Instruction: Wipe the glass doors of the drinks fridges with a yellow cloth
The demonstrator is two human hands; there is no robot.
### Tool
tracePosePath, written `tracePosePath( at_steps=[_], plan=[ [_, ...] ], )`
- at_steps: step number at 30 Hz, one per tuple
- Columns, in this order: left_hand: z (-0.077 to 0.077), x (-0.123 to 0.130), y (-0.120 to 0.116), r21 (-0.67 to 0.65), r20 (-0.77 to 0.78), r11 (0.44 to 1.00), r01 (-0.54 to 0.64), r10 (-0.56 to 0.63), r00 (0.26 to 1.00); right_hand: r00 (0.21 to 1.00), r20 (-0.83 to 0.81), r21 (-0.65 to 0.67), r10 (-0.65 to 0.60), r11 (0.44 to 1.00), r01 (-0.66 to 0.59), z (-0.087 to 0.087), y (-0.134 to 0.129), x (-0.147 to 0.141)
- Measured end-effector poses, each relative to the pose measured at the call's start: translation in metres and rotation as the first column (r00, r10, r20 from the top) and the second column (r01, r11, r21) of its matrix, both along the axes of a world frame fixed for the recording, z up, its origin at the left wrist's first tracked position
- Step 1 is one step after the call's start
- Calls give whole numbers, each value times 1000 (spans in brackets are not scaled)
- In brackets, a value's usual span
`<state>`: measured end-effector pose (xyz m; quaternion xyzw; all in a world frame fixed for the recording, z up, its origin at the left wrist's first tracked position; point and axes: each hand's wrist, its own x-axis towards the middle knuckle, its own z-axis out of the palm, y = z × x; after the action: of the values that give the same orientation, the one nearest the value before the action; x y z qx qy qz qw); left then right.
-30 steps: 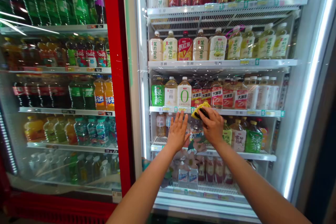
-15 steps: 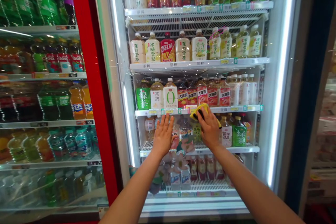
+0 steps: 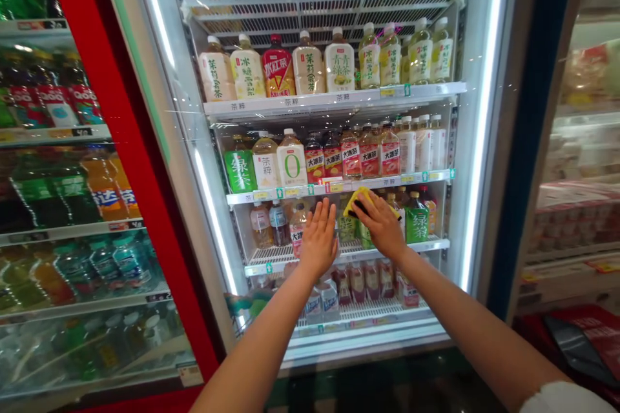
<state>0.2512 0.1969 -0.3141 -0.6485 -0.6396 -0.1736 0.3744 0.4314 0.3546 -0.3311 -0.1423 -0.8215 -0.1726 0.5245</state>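
My left hand [image 3: 318, 239] lies flat with fingers stretched upward, against or very near the glass door of a lit drinks fridge. Beside it on the right, my right hand [image 3: 380, 221] presses a yellow cloth with black marks [image 3: 356, 199] to the glass, fingers laid over it. Both hands are in front of the fridge's fourth shelf [image 3: 290, 262]. Partly hidden behind them stand tea bottles, among them a green bottle [image 3: 417, 219] to the right of the cloth. Just above runs a white shelf edge with price tags [image 3: 310, 190].
Rows of bottled drinks [image 3: 339, 68] fill the fridge shelves behind the glass. A red frame [image 3: 104, 90] divides it from another drinks fridge on the left. At right, beyond a dark post [image 3: 526, 122], are more stocked shelves [image 3: 562, 187] and a red item [image 3: 581, 329] below.
The view has tilted down and shifted right. My left hand has moved right, closer to the cloth. My right hand stays on the cloth, slightly lower against the shelf edge.
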Motion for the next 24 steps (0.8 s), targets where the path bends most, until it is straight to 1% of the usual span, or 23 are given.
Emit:
tracePosePath(
  at_steps=[1, 2, 4, 6, 7, 8, 9, 11, 13, 14, 15, 17, 19, 20, 22, 24],
  plan=[
    [1, 5, 4, -10, -5, 1000, 3, -3, 1000, 999, 45, 20, 18, 1000, -19, -3, 3, 6],
    [1, 10, 8, -18, -13, 1000, 5, -5, 1000, 999, 46, 22, 19, 1000, -20, -5, 6, 12],
    [3, 18, 16, -35, -29, 999, 8, -9, 1000, 997, -68, -24, -26, 999, 25, -2, 15, 19],
    [4, 25, 24, -52, -37, 999, 6, -8, 999, 969, -227, -89, -96, 993, 78, 5, 19, 16],
    [4, 28, 28, -60, -33, 998, -1, -1, 999, 955, -272, -108, -123, 989, 97, 8, 19, 13],
    [3, 32, 32, -68, -25, 998, -11, 9, 1000, 951, -279, -110, -136, 988, 109, 9, 17, 8],
    [2, 34, 35, -75, -13, 997, -23, 22, 1000, 958, -251, -96, -135, 989, 114, 7, 15, 6],
    [0, 38, 40, -89, 10, 995, -48, 49, 999, 985, -143, -25, -94, 995, 91, -3, 13, 8],
    [-3, 38, 44, -103, 17, 993, -65, 67, 998, 997, -66, 41, -49, 998, 51, -16, 18, 21],
    [-4, 37, 45, -110, 14, 991, -70, 72, 997, 996, -77, 45, -45, 998, 49, -21, 23, 30],
    [-4, 36, 46, -115, 10, 990, -76, 77, 997, 990, -125, 26, -59, 998, 63, -23, 29, 38],
    [-6, 33, 48, -114, -2, 990, -82, 82, 997, 952, -279, -62, -126, 992, 113, -22, 41, 50],
    [-7, 30, 50, -93, -10, 992, -80, 79, 997, 897, -401, -137, -186, 980, 142, -14, 48, 49],
    [-7, 30, 50, -80, -13, 994, -75, 75, 997, 886, -420, -150, -194, 978, 143, -11, 49, 46],
    [-8, 29, 50, -56, -15, 996, -63, 62, 998, 913, -372, -133, -166, 983, 125, -11, 46, 41],
    [-8, 30, 49, -34, -9, 998, -51, 51, 999, 963, -248, -77, -102, 993, 86, -19, 42, 43]
  ],
)
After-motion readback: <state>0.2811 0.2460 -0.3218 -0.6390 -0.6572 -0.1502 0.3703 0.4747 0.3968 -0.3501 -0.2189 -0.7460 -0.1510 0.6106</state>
